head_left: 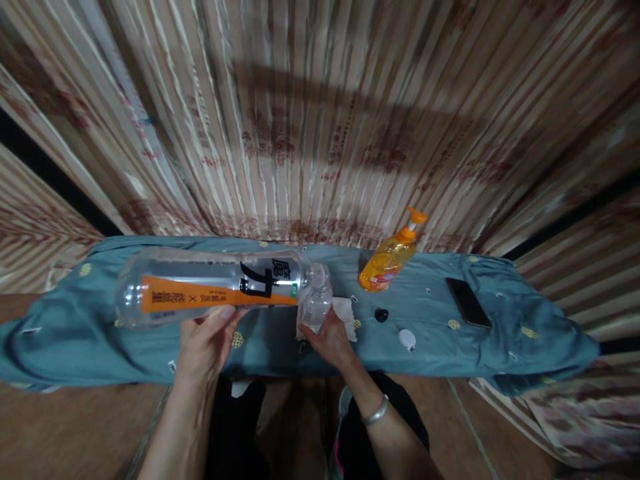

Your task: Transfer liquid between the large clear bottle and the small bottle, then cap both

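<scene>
- Gripping the large clear plastic bottle with an orange-and-black label (200,293), the left hand (207,337) has its thumb pressed on the near side, its other fingers mostly hidden; the bottle is held sideways over the blue-green patterned cloth (270,360)
- It looks thin-walled and should flex when squeezed; its weight depends on the fill, which I cannot tell; a wide, gentle hold around the labelled middle seems best
- The right hand (330,337) has thumb and fingers clamped around the lower part of the small clear plastic bottle (316,307), at the large one's right end; whether the two touch, I cannot tell
- This one is probably light, easily dented, slippery if wet; low on the body seems surest
</scene>
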`<state>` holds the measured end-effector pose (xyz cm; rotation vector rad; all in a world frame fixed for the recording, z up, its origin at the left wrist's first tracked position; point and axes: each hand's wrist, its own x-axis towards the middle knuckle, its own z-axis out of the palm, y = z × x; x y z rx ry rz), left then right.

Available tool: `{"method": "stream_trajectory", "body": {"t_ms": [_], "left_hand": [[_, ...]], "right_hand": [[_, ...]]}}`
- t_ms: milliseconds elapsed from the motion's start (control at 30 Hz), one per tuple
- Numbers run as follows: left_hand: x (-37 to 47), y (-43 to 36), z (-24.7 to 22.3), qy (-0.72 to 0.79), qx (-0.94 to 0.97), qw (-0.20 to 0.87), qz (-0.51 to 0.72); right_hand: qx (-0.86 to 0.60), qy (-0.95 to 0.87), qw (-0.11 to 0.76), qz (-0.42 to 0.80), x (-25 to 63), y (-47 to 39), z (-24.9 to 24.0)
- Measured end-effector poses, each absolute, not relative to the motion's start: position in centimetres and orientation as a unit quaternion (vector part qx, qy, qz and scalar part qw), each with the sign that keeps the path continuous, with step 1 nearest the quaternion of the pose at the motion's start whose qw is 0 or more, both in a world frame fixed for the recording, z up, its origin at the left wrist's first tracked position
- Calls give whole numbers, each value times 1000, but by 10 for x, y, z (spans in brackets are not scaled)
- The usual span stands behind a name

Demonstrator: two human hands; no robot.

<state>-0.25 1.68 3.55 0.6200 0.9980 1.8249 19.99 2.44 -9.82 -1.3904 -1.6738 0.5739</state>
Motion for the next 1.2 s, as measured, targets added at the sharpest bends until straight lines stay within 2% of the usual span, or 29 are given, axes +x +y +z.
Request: {"method": "stream_trajectory", "body": {"t_ms": [1200], "left_hand": [[-4,17,36,394,243,480,745]], "right_hand": [[-553,-677,437,212,200,24,-96]]}}
